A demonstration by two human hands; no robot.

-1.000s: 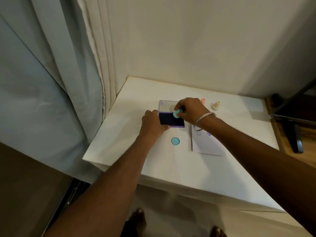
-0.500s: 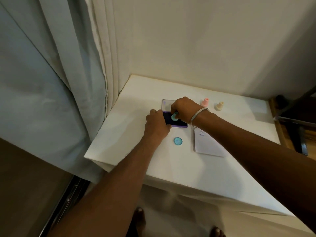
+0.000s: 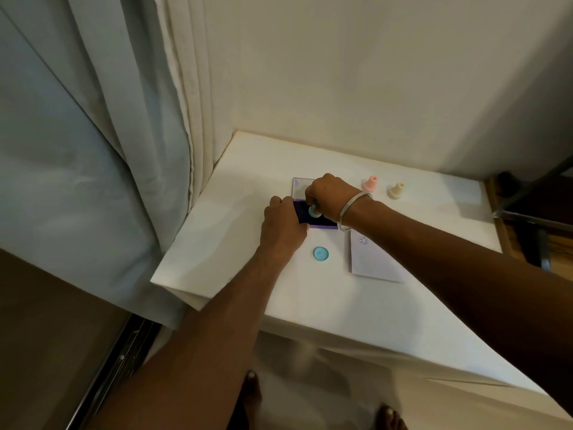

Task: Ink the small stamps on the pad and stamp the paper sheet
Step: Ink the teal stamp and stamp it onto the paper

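Under the right hand [image 3: 333,195], whose fingers pinch it, the teal stamp [image 3: 314,210] now presses mid-pad [image 3: 322,223] rather than its right edge; the left hand [image 3: 283,225] grips the pad's near edge, so inking looks nearly done.

On the table [image 3: 235,268]: ink pad [image 3: 325,223] centre-left with stamp [image 3: 313,211] on it, its lid [image 3: 300,187] just behind, cap [image 3: 320,253] in front, paper sheet [image 3: 372,262] right, two stamps [image 3: 370,183] [image 3: 397,190] behind that.
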